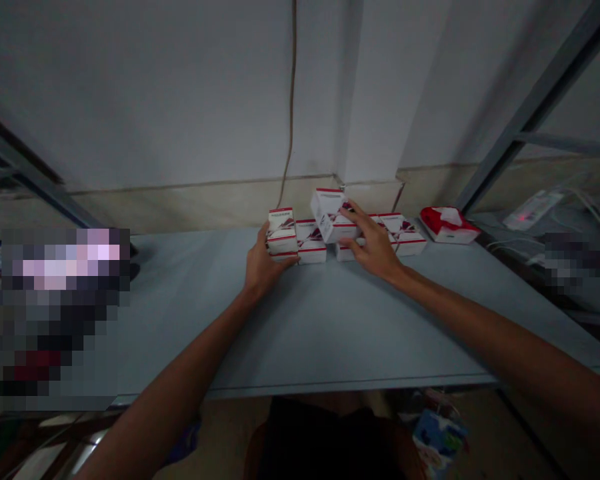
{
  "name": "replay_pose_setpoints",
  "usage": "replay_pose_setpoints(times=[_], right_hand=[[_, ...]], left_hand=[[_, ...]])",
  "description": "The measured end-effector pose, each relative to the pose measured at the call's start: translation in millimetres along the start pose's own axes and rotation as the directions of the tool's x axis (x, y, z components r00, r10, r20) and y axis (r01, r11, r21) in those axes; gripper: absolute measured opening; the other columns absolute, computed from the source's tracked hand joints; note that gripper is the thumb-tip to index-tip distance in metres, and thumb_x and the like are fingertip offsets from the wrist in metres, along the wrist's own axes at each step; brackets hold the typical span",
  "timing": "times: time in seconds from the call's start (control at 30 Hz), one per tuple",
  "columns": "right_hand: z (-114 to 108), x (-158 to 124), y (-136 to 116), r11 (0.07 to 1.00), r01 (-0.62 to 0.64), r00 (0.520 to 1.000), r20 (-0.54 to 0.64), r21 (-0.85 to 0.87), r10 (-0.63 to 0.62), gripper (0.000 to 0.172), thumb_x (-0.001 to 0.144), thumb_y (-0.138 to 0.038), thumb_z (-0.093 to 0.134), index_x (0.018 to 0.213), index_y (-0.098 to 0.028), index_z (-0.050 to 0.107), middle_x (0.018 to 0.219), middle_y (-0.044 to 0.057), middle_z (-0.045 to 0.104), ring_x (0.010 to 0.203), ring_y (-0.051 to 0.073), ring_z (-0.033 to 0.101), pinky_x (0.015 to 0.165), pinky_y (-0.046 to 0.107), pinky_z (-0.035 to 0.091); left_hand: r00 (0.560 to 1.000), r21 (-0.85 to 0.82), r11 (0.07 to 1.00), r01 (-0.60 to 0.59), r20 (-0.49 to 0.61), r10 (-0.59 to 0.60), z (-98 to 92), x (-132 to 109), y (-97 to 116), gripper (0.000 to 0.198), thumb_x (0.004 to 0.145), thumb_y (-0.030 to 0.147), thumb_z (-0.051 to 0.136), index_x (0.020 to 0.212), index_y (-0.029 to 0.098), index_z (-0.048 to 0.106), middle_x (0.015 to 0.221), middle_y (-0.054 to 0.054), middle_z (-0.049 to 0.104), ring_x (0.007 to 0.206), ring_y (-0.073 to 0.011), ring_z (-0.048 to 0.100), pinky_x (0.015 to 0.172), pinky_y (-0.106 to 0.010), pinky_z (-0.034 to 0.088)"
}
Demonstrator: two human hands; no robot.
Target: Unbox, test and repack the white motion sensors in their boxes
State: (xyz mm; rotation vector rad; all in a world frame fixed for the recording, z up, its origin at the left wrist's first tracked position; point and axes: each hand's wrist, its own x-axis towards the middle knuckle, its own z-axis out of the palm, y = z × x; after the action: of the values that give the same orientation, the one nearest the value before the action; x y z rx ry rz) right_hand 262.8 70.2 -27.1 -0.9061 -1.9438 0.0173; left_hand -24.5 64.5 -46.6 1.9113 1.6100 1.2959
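Several small white cardboard boxes with dark red print stand in a row on the grey-blue table [360, 333]. My left hand [264, 267] is closed around the leftmost box [281, 227], fingers along its left side and thumb across the lower front. Between thumb and fingers, my right hand [375, 245] grips another box [329, 212], which is tilted and raised above the row. Beneath and beside it sit a box [311, 241] just right of my left hand and a box [405, 233] at the right end. My right hand partly hides the boxes behind it.
A red and white tissue pack [449, 223] lies right of the row. Farther right are a power strip [533, 207] and cables. Behind the table rises a wall with a hanging cord [291, 107]. Metal posts [530, 113] flank the table. A blurred-out area covers the left end.
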Motion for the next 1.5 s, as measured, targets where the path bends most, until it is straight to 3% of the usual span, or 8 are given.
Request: replay_pose_setpoints(times=[0.2, 0.33, 0.4, 0.47, 0.6, 0.77, 0.97, 1.5], right_hand=[[-26, -24, -9, 0.991, 0.134, 0.953, -0.275, 0.004, -0.128, 0.064, 0.097, -0.036, 0.072, 0.156, -0.035, 0.047, 0.17, 0.009, 0.042, 0.156, 0.034, 0.043, 0.124, 0.065, 0.041], [-17, -30, -31, 0.969, 0.243, 0.92, -0.33, 0.05, -0.213, 0.067, 0.097, -0.037, 0.07, 0.158, -0.042, 0.041, 0.172, 0.005, 0.036, 0.159, 0.035, 0.036, 0.124, 0.07, 0.038], [-13, -33, -44, 0.947, 0.295, 0.932, -0.255, 0.13, -0.256, 0.071, 0.096, -0.032, 0.071, 0.158, -0.046, 0.039, 0.174, 0.002, 0.031, 0.16, 0.033, 0.035, 0.123, 0.067, 0.042], [-12, -37, -55, 0.919, 0.32, 0.945, -0.145, 0.229, -0.293, 0.073, 0.096, -0.027, 0.07, 0.158, -0.048, 0.038, 0.177, 0.0, 0.024, 0.16, 0.032, 0.036, 0.122, 0.064, 0.046], [-20, -46, -61, 0.94, 0.123, 0.988, 0.047, 0.319, -0.146, 0.048, 0.102, -0.027, 0.057, 0.148, -0.042, 0.052, 0.169, 0.002, 0.042, 0.15, 0.032, 0.051, 0.118, 0.062, 0.052], [-28, -45, -50, 0.795, -0.209, 0.966, -0.004, 0.569, 0.257, 0.058, 0.098, -0.055, 0.058, 0.152, -0.038, 0.047, 0.15, 0.008, 0.063, 0.131, 0.036, 0.067, 0.085, 0.05, 0.069], [-35, -38, -55, 0.724, -0.308, 0.946, 0.122, 0.617, 0.299, 0.069, 0.092, -0.066, 0.064, 0.152, -0.036, 0.045, 0.141, 0.01, 0.066, 0.1, 0.028, 0.075, 0.053, 0.034, 0.064], [-33, -38, -51, 0.833, -0.202, 0.914, -0.206, 0.516, 0.349, 0.046, 0.108, -0.047, 0.045, 0.154, -0.044, 0.046, 0.139, 0.007, 0.069, 0.088, 0.026, 0.08, 0.052, 0.037, 0.066]], left_hand=[[0.915, 0.206, 0.94, -0.271, -0.248, 0.318, -3.6, -12, 26, 0.108, 0.076, 0.057, 0.089, 0.161, 0.019, 0.035, 0.158, -0.023, 0.046, 0.148, -0.0403, 0.042, 0.124, -0.062, 0.035], [0.792, -0.099, 0.793, -0.601, 0.059, 0.608, 5.7, -40, 57, 0.071, 0.106, 0.062, 0.041, 0.166, 0.027, 0.026, 0.151, -0.016, 0.056, 0.14, -0.0305, 0.053, 0.118, -0.053, 0.045], [0.726, -0.281, 0.748, -0.601, 0.2, 0.658, 11.3, -51, 65, 0.072, 0.106, 0.066, 0.034, 0.166, 0.028, 0.026, 0.154, -0.017, 0.055, 0.141, -0.0321, 0.054, 0.117, -0.053, 0.047], [0.748, -0.36, 0.759, -0.542, 0.206, 0.631, 13.2, -57, 67, 0.07, 0.106, 0.067, 0.034, 0.165, 0.028, 0.029, 0.153, -0.016, 0.056, 0.14, -0.0328, 0.055, 0.116, -0.053, 0.049], [0.837, -0.238, 0.82, -0.52, 0.048, 0.545, 5.3, -55, 67, 0.07, 0.106, 0.057, 0.045, 0.167, 0.034, 0.021, 0.152, -0.014, 0.053, 0.142, -0.0312, 0.053, 0.116, -0.053, 0.049], [0.69, 0.106, 0.688, -0.718, -0.019, 0.723, -4.6, -45, 71, 0.084, 0.095, 0.035, 0.074, 0.166, 0.034, 0.029, 0.152, -0.015, 0.049, 0.139, -0.0326, 0.051, 0.112, -0.054, 0.051], [0.61, 0.265, 0.585, -0.767, 0.018, 0.792, -4.9, -40, 65, 0.085, 0.092, 0.019, 0.072, 0.165, 0.038, 0.032, 0.15, -0.013, 0.05, 0.138, -0.0341, 0.051, 0.113, -0.058, 0.049], [0.701, 0.127, 0.7, -0.703, -0.041, 0.712, -3.7, -38, 65, 0.082, 0.091, 0.02, 0.078, 0.161, 0.037, 0.04, 0.15, -0.012, 0.056, 0.139, -0.031, 0.053, 0.113, -0.057, 0.049]])
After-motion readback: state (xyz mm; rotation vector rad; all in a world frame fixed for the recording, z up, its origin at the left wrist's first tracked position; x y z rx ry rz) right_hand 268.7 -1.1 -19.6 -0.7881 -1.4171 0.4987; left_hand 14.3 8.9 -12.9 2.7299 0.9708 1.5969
